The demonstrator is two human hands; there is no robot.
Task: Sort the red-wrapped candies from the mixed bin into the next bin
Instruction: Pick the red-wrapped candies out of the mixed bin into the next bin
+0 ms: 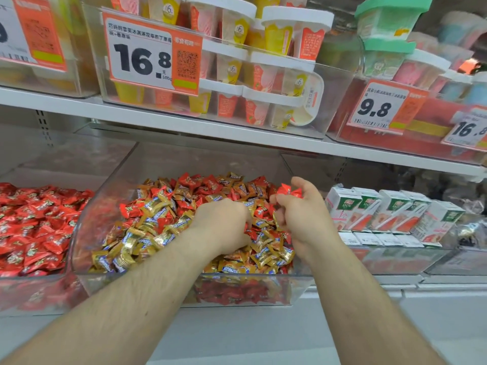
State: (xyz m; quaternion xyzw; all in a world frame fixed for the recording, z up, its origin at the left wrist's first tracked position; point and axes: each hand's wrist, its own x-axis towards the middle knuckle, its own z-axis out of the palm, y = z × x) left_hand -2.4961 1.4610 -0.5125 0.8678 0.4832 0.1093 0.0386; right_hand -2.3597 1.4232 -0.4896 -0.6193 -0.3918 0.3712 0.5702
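The clear mixed bin [87,225] in the middle holds gold-and-blue candies [147,227] mixed with red-wrapped ones [208,184]. To its left, a second clear bin [34,279] is filled with red-wrapped candies [34,222] only. My left hand [224,223] is down in the mixed pile, fingers curled into the candies; what it grips is hidden. My right hand [300,209] is raised just above the pile's right side and pinches a red-wrapped candy [288,191] between thumb and fingers.
A white shelf [210,127] hangs low over the bins, carrying clear tubs of pudding cups [237,75] and price tags [147,52]. Small juice cartons [390,212] stand right of the mixed bin. The shelf's front ledge [263,333] runs below.
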